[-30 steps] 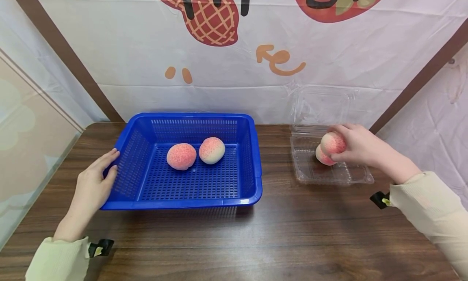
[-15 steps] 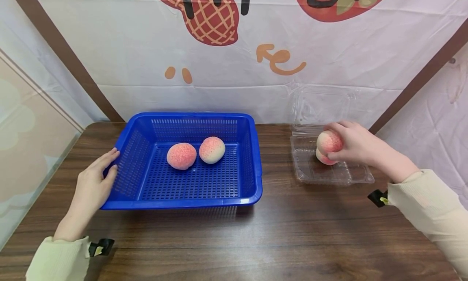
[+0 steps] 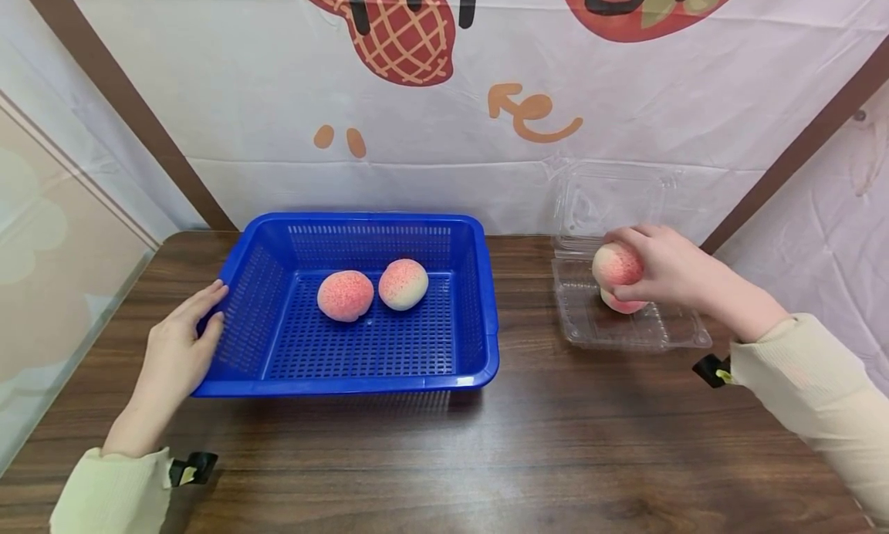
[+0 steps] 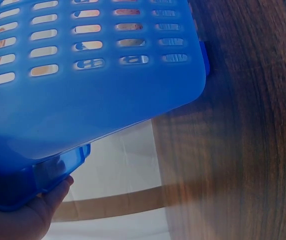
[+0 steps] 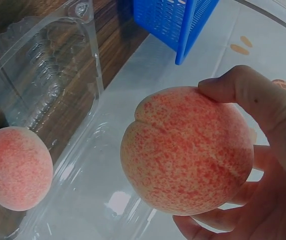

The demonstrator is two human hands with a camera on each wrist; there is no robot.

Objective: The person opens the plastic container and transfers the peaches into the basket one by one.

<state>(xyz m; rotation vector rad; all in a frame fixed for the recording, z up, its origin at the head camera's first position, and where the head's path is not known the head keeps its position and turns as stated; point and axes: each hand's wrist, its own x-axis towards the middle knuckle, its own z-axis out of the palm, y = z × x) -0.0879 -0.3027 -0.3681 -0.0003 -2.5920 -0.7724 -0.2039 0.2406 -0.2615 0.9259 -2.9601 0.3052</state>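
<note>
My right hand (image 3: pixel 667 268) grips a pink and cream peach (image 3: pixel 616 265) above the clear plastic box; in the right wrist view thumb and fingers curl round this peach (image 5: pixel 188 150). Partly behind it in the head view, another peach (image 3: pixel 623 302) lies in the box (image 3: pixel 579 318). My left hand (image 3: pixel 177 349) rests on the left rim of a blue basket (image 3: pixel 417 383), fingers over the edge, thumb apart. Inside the basket two peaches, one pinker (image 3: pixel 345 295) and one paler (image 3: pixel 403 285), lie side by side. The left wrist view shows the basket's slotted wall (image 4: pixel 93 100) close up.
The box's transparent lid (image 3: pixel 611 202) stands raised at the back, against a printed white cloth (image 3: pixel 444 133). Brown wooden table surface (image 3: pixel 542 441) stretches in front of the basket and box, and between them.
My right hand has moved slightly left and up with its peach, which now hangs more directly over the peach in the box. My left hand and the basket have stayed in place.
</note>
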